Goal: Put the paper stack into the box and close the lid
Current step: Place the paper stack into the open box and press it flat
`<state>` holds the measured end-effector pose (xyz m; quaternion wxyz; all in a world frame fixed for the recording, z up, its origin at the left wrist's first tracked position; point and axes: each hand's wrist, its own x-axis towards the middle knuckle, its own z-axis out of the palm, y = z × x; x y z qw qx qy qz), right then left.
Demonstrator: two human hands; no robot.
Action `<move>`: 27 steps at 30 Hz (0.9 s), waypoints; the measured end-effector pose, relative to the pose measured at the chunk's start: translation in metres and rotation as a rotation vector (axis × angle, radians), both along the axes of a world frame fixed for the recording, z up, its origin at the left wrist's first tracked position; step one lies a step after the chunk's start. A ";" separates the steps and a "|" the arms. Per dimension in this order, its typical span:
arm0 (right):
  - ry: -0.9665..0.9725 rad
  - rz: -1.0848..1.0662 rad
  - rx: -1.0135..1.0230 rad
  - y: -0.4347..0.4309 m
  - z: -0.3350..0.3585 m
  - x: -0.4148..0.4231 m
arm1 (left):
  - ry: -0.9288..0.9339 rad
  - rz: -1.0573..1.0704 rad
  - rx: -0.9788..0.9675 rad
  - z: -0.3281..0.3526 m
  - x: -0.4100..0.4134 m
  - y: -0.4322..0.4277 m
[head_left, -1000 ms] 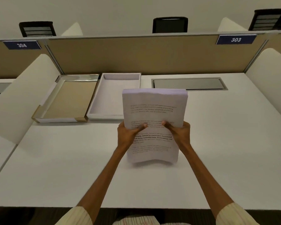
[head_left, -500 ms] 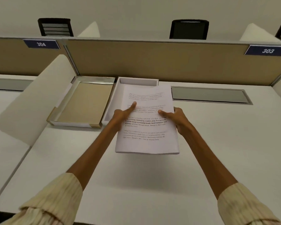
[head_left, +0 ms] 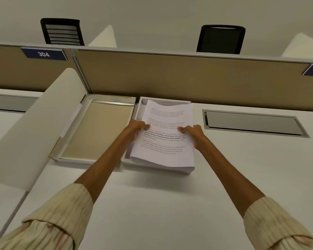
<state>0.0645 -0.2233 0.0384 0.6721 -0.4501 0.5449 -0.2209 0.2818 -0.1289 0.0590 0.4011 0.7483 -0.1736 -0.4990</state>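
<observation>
A thick stack of printed white paper (head_left: 165,141) lies over the open white box (head_left: 140,107) at the back of the desk. Its far end dips inside the box, while its near right corner overhangs the front wall. My left hand (head_left: 136,129) grips the stack's left edge, thumb on top. On the right edge, my right hand (head_left: 193,133) grips the same way. The lid (head_left: 96,132), tan inside with a silvery rim, lies upturned just left of the box, touching it.
A white curved divider (head_left: 34,127) rises left of the lid. A tan partition (head_left: 170,78) runs behind the box. A grey cable hatch (head_left: 251,123) is set in the white desk (head_left: 170,204) to the right. Black chairs stand beyond the partition.
Both hands carried the stack from upright above the desk forward and down, laying it flat over the box. My view moved closer and to the left.
</observation>
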 end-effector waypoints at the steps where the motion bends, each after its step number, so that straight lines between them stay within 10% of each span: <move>1: 0.018 -0.002 0.004 -0.007 -0.004 0.007 | -0.009 0.005 0.009 -0.004 0.005 -0.007; 27: 0.436 0.061 -0.213 -0.041 -0.063 0.063 | -0.708 -0.066 0.055 -0.077 0.021 -0.037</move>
